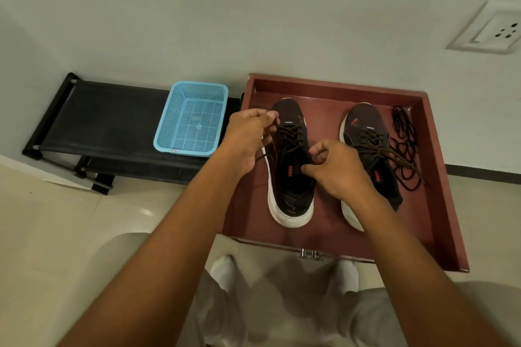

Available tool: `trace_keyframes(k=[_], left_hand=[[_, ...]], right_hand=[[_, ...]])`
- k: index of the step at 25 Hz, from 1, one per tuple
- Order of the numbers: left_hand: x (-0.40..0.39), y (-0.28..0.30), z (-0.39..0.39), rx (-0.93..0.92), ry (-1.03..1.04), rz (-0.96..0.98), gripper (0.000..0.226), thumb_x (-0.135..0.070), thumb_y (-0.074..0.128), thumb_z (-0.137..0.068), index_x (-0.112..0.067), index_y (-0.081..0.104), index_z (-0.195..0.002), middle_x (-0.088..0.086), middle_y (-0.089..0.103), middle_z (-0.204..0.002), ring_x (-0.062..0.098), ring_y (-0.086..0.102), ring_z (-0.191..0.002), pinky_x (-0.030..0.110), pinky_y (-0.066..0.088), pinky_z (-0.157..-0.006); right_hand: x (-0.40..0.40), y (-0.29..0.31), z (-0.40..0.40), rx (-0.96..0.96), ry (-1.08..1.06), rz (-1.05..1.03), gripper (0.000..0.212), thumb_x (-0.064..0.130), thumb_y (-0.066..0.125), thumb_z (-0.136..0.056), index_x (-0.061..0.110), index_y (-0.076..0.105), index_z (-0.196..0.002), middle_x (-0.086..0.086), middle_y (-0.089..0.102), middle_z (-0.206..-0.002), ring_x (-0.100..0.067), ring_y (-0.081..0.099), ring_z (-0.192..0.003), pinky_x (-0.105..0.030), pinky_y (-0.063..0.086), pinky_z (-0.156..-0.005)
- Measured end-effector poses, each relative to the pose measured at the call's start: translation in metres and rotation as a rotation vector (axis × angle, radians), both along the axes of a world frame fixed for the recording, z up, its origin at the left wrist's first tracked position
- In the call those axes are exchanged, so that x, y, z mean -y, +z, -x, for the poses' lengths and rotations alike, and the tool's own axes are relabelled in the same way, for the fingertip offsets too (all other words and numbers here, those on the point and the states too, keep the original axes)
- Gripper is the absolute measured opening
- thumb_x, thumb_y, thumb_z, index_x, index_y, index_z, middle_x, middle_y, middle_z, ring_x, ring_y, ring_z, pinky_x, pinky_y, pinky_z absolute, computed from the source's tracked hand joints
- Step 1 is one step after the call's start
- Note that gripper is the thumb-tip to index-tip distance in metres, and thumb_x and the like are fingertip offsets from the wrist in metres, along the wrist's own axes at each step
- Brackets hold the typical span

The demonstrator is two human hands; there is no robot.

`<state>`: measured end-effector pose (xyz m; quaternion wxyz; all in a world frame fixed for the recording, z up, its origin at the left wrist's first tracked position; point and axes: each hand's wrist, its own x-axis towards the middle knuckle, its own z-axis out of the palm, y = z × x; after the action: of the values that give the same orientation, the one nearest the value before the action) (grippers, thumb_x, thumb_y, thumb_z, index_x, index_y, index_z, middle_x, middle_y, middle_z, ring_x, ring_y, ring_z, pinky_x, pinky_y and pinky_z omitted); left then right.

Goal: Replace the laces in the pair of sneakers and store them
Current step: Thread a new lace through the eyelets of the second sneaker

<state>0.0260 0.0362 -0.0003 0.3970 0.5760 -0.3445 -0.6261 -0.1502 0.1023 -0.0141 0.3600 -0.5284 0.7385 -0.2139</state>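
Head view: both hands work the left sneaker (pixel 290 166) in the red tray (pixel 439 177); left hand (pixel 249 135) pinches its brown lace, right hand (pixel 335 169) pinches the other end

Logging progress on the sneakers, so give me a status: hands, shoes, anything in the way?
Left hand pinches lace end; right hand pinches lace at left sneaker. Right sneaker laced. Loose black laces beside it in the tray. Blue basket clear.
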Motion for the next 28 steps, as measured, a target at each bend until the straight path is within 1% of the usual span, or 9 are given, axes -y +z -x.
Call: trace_keyframes(k=[6, 9, 11, 15, 18, 21, 23, 25, 28], left_hand=[[0.003, 0.049, 0.01, -0.125, 0.05, 0.196, 0.018, -0.012, 0.054, -0.106, -0.006, 0.067, -0.094, 0.003, 0.067, -0.078, 0.014, 0.067, -0.075, 0.025, 0.057, -0.077], [0.004, 0.083, 0.004, -0.148, 0.094, 0.303, 0.02, -0.009, 0.053, -0.106, -0.003, 0.068, -0.094, 0.006, 0.067, -0.078, 0.017, 0.066, -0.074, 0.03, 0.058, -0.079], [0.004, 0.102, -0.005, -0.142, 0.139, 0.367, 0.019, -0.009, 0.053, -0.106, -0.002, 0.068, -0.097, 0.008, 0.067, -0.079, 0.02, 0.067, -0.078, 0.036, 0.059, -0.085], [0.003, 0.127, -0.028, -0.146, 0.224, 0.441, 0.02, -0.009, 0.052, -0.107, -0.003, 0.069, -0.098, 0.008, 0.068, -0.083, 0.023, 0.068, -0.083, 0.042, 0.061, -0.092], [0.005, 0.137, -0.044, -0.163, 0.243, 0.496, 0.02, -0.01, 0.052, -0.107, -0.003, 0.069, -0.099, 0.007, 0.067, -0.084, 0.022, 0.066, -0.081, 0.041, 0.06, -0.091], [0.006, 0.141, -0.053, -0.184, 0.231, 0.533, 0.02, -0.01, 0.051, -0.107, -0.006, 0.069, -0.097, 0.005, 0.064, -0.082, 0.017, 0.06, -0.073, 0.035, 0.058, -0.084], [0.007, 0.139, -0.056, -0.125, 0.223, 0.567, 0.02, -0.01, 0.052, -0.106, -0.007, 0.069, -0.097, 0.003, 0.059, -0.078, 0.013, 0.052, -0.066, 0.03, 0.053, -0.075], [0.006, 0.132, -0.05, 0.037, 0.199, 0.611, 0.019, -0.013, 0.055, -0.104, -0.008, 0.073, -0.096, -0.002, 0.055, -0.071, 0.009, 0.044, -0.061, 0.027, 0.045, -0.063], [0.002, 0.109, -0.03, 0.337, 0.086, 0.678, 0.016, -0.02, 0.065, -0.098, -0.015, 0.079, -0.092, -0.004, 0.065, -0.068, 0.006, 0.049, -0.061, 0.024, 0.044, -0.063]], right_hand=[[-0.001, -0.003, -0.001, -0.035, 0.004, 0.016, 0.021, 0.015, 0.082, -0.082, 0.021, 0.066, -0.095, 0.004, 0.064, -0.087, -0.006, 0.06, -0.076, -0.015, 0.041, -0.059], [-0.001, -0.004, 0.001, -0.03, -0.007, 0.019, 0.02, 0.012, 0.081, -0.082, 0.021, 0.065, -0.09, 0.002, 0.065, -0.085, -0.009, 0.061, -0.075, -0.017, 0.042, -0.058], [-0.002, -0.004, 0.002, -0.026, -0.009, 0.016, 0.019, 0.011, 0.08, -0.082, 0.02, 0.065, -0.088, 0.001, 0.066, -0.083, -0.01, 0.062, -0.072, -0.017, 0.044, -0.058], [-0.002, -0.007, 0.002, -0.012, -0.004, 0.011, 0.018, 0.012, 0.081, -0.082, 0.022, 0.067, -0.088, 0.001, 0.07, -0.081, -0.012, 0.067, -0.072, -0.023, 0.053, -0.061], [0.001, -0.007, -0.001, -0.02, -0.007, 0.004, 0.019, 0.014, 0.082, -0.081, 0.024, 0.067, -0.09, 0.002, 0.07, -0.082, -0.012, 0.068, -0.073, -0.027, 0.058, -0.066], [0.004, -0.005, -0.002, -0.03, 0.0, 0.012, 0.02, 0.014, 0.082, -0.082, 0.022, 0.066, -0.09, 0.001, 0.069, -0.084, -0.011, 0.067, -0.074, -0.022, 0.052, -0.063], [0.005, -0.002, -0.003, -0.019, 0.002, 0.019, 0.02, 0.014, 0.084, -0.081, 0.02, 0.066, -0.091, 0.001, 0.069, -0.085, -0.012, 0.066, -0.076, -0.02, 0.048, -0.063], [0.004, -0.001, -0.001, -0.001, -0.026, 0.019, 0.021, 0.018, 0.088, -0.079, 0.018, 0.069, -0.089, 0.002, 0.07, -0.084, -0.012, 0.066, -0.077, -0.017, 0.046, -0.063], [0.0, -0.003, 0.003, 0.039, -0.074, 0.036, 0.019, 0.024, 0.091, -0.076, 0.018, 0.076, -0.085, 0.004, 0.073, -0.08, -0.006, 0.068, -0.071, -0.011, 0.045, -0.058]])
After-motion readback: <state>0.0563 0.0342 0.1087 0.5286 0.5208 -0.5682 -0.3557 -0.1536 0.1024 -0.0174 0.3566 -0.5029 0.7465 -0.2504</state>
